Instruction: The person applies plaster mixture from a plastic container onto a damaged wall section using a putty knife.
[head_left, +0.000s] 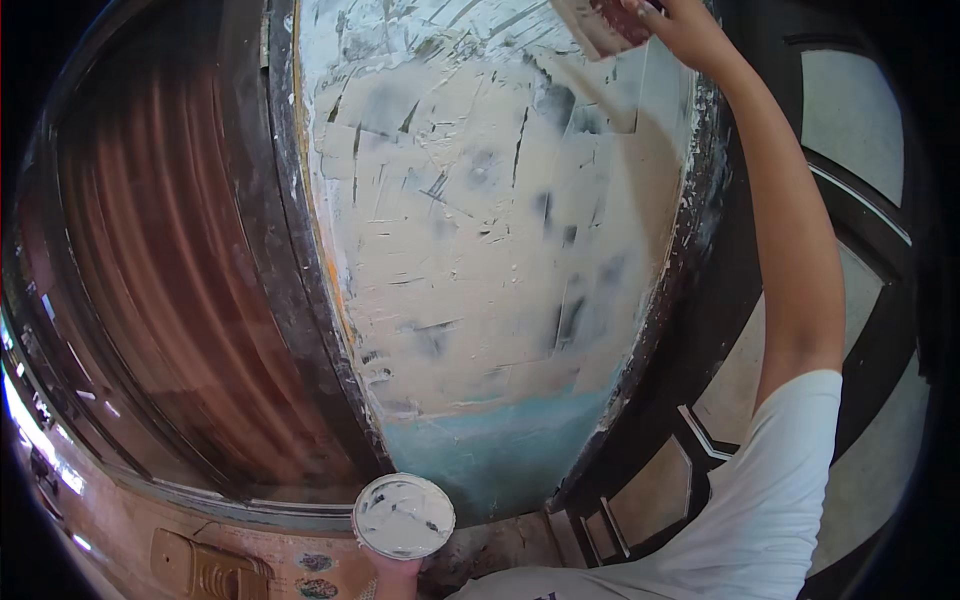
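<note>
My right hand (692, 35) is raised at the top right, its fingers closed around the dark red part of a broad putty knife (588, 28). The pale flat blade is against or just in front of the wall panel (480, 240); I cannot tell whether it touches. White filler is spread over the panel in patches, with dark marks and scratches showing through and a teal band at its bottom. Low in the middle, my left hand (393, 575) holds a round tub (405, 516) from beneath. White paste with dark smudges shows inside the tub.
Dark frame posts smeared with white flank the panel. Left of it, a reddish-brown curtain (160, 260) hangs behind a dark frame. On the right is dark framework with pale panels (850, 120). A brown plastic chair or stool (205, 565) stands at the lower left.
</note>
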